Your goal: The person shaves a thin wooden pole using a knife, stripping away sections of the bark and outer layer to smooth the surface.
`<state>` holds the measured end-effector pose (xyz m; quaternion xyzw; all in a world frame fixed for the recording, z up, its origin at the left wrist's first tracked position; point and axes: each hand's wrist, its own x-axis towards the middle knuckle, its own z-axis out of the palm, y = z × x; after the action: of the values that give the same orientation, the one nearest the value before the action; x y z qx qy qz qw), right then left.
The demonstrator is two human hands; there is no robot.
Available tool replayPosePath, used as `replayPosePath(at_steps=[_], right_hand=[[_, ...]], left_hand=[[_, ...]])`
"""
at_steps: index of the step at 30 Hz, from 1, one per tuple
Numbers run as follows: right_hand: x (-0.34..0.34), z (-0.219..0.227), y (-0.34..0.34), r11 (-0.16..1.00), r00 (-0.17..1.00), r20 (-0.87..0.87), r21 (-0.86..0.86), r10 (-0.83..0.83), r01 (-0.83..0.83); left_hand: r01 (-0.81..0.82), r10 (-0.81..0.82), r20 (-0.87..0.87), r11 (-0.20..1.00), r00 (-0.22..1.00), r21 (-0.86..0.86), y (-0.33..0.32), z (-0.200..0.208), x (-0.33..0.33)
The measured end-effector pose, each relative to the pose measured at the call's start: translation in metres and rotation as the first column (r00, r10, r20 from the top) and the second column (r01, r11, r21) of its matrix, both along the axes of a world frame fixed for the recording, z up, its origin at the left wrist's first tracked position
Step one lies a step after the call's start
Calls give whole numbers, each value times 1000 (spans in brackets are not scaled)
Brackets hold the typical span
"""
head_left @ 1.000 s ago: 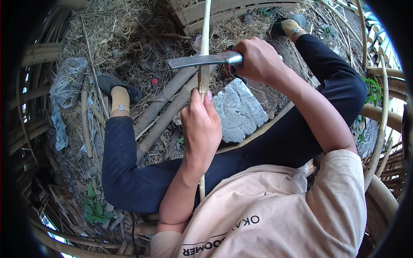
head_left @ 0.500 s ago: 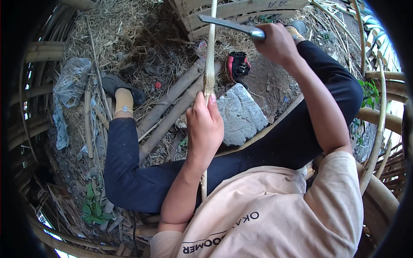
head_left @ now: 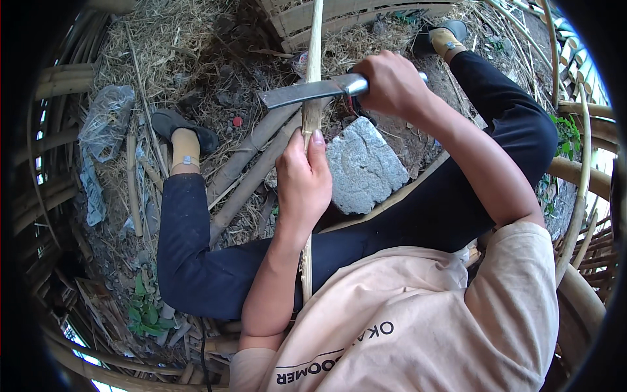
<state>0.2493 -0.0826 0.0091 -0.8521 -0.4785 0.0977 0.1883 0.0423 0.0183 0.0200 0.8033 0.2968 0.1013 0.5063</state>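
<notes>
A long pale bamboo strip (head_left: 314, 59) runs from the top of the view down past my thigh to my shirt. My left hand (head_left: 304, 176) is wrapped round its middle, thumb lying along the strip. In my right hand (head_left: 390, 85) is a machete (head_left: 304, 93), gripped by its handle. The wide steel blade lies across the strip a little above my left fingers, pointing left. Whether its edge bites into the strip I cannot tell. Just right of my left hand sits a grey stone block (head_left: 366, 166).
Two bamboo poles (head_left: 251, 147) lie slantwise on the straw-covered ground between my feet. A clear plastic bag (head_left: 108, 121) is at the left, a wooden slatted crate (head_left: 362, 19) at the far side. Bamboo rails (head_left: 581, 176) curve close on the right. Cut bamboo is stacked beyond them.
The machete has come nearer along the strip, down toward my left hand, and covers most of the red and black item behind it. My left hand keeps its grip, shifted slightly left.
</notes>
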Motion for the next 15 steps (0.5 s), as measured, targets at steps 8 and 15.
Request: replayPosePath(at_steps=[8, 15], right_hand=[[25, -1, 0, 995, 975, 205, 50, -91, 82], [33, -1, 1, 985, 960, 218, 46, -174, 168]], left_hand=[[20, -21, 8, 990, 1000, 142, -2, 2, 2], [-1, 1, -4, 999, 1000, 54, -1, 6, 4]])
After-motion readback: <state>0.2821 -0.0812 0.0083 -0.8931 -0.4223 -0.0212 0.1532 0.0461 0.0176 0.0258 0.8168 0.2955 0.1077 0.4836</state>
